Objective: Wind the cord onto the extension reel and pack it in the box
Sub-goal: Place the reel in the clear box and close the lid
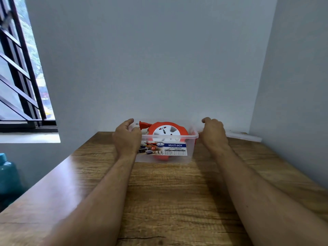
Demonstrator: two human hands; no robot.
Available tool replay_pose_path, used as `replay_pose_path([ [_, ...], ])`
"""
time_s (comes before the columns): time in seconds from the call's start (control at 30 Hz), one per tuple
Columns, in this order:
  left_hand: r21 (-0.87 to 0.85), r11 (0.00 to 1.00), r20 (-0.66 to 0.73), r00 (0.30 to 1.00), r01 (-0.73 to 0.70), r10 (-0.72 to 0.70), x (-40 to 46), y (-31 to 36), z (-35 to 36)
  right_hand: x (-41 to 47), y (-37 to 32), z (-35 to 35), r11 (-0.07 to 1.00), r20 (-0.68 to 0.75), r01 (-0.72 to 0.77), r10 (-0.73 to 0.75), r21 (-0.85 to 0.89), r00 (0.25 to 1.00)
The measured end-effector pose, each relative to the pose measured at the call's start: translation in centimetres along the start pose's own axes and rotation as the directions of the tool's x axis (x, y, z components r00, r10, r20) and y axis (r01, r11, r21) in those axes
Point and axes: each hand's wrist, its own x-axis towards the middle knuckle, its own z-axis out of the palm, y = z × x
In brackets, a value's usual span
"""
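where the wooden table (159, 192) meets the far wall, a clear plastic box (190, 148) is set, and the orange extension reel (168, 134) is seen standing inside it, socket face towards the near side, its plug (144, 124) pointing left above the rim. the box's left end is gripped by the left hand (126, 139), fingers curled over the rim. the right end is clasped by the right hand (213, 134), fingers bent over the edge. a lid (243, 135) is laid far right.

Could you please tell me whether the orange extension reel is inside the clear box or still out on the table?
Inside: the extension reel stands within the clear box, its lower part seen through the wall.
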Motion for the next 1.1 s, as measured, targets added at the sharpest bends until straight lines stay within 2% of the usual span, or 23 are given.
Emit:
replay_pose_path([
  [0.1,0.005,1.000,-0.017,1.000,0.004,-0.004,0.2,-0.4,0.3,0.3,0.6,-0.5,0.986,0.003,0.042,-0.042,-0.160,0.999],
  [0.2,0.011,1.000,-0.014,1.000,-0.011,0.011,0.2,-0.7,0.4,0.6,0.2,-1.1,0.989,-0.095,0.061,-0.074,-0.134,0.993],
  [0.33,-0.018,1.000,0.027,1.000,-0.007,0.007,0.3,-0.8,0.7,0.9,-2.0,-2.4,0.993,-0.280,0.095,-0.071,0.073,0.957],
  [0.47,-0.047,0.999,0.102,0.995,-0.005,0.010,0.4,-0.8,1.1,1.0,-5.3,-4.5,0.947,-0.416,0.240,-0.134,0.213,0.900],
  [0.57,-0.078,0.997,0.163,0.987,0.010,0.003,0.4,-0.9,1.2,0.3,-7.9,-6.1,0.878,-0.543,0.374,-0.166,0.299,0.823],
  [0.67,-0.104,0.994,0.193,0.981,0.028,-0.007,0.6,-0.8,1.2,-0.2,-10.5,-8.1,0.760,-0.615,0.432,-0.054,0.486,0.786],
  [0.73,-0.132,0.991,0.190,0.982,0.038,-0.012,0.6,-0.7,1.1,0.1,-11.7,-9.0,0.626,-0.520,0.339,0.125,0.702,0.845],
  [0.8,-0.207,0.976,0.207,0.978,0.075,-0.031,0.4,-0.4,0.8,0.8,-11.8,-9.0,0.479,-0.290,0.136,0.264,0.867,0.920],
  [0.87,-0.340,0.925,0.237,0.967,0.170,-0.091,0.3,-0.3,0.5,1.0,-11.1,-8.3,0.379,-0.019,-0.103,0.306,0.920,0.952],
  [0.93,-0.461,0.837,0.268,0.946,0.293,-0.184,0.4,-0.4,0.2,0.8,-9.8,-6.9,0.285,0.247,-0.335,0.304,0.898,0.920],
  [1.0,-0.526,0.760,0.311,0.918,0.382,-0.247,0.8,-0.6,-0.2,0.4,-8.4,-5.5,0.233,0.429,-0.493,0.279,0.838,0.859],
  [1.1,-0.618,0.646,0.279,0.893,0.448,-0.353,1.1,-1.0,-0.3,0.1,-6.8,-4.3,0.271,0.530,-0.605,0.303,0.749,0.792],
])
